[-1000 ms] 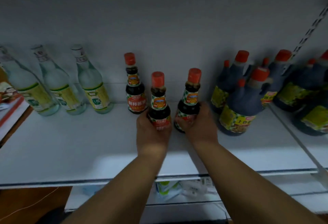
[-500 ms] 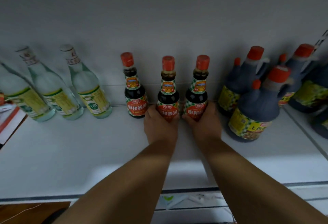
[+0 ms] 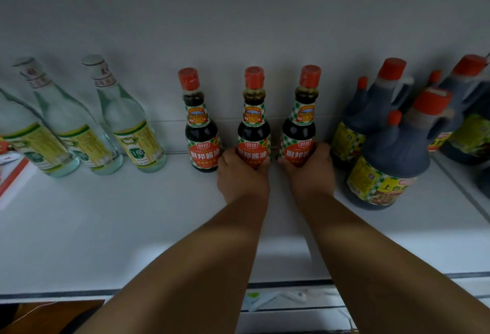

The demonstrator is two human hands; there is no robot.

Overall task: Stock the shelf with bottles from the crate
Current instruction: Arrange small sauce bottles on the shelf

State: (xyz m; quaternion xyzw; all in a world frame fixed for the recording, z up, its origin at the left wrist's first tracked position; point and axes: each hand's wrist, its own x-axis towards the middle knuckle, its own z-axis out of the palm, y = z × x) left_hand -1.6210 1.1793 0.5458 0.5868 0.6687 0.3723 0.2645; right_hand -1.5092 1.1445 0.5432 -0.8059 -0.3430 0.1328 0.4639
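Three small dark soy sauce bottles with red caps stand in a row at the back of the white shelf. My left hand grips the base of the middle bottle. My right hand is wrapped around the base of the right bottle. Both held bottles are upright against the back wall. The left bottle stands free just beside my left hand. No crate is in view.
Clear vinegar bottles with green-yellow labels stand at the back left. Large dark jugs with red caps crowd the right, close to my right hand. A red and white box sits at the left edge. A lower shelf shows below.
Both hands have pushed their bottles back from mid-shelf to the rear wall, in line with the first bottle. The bottles now stand upright and closer together.
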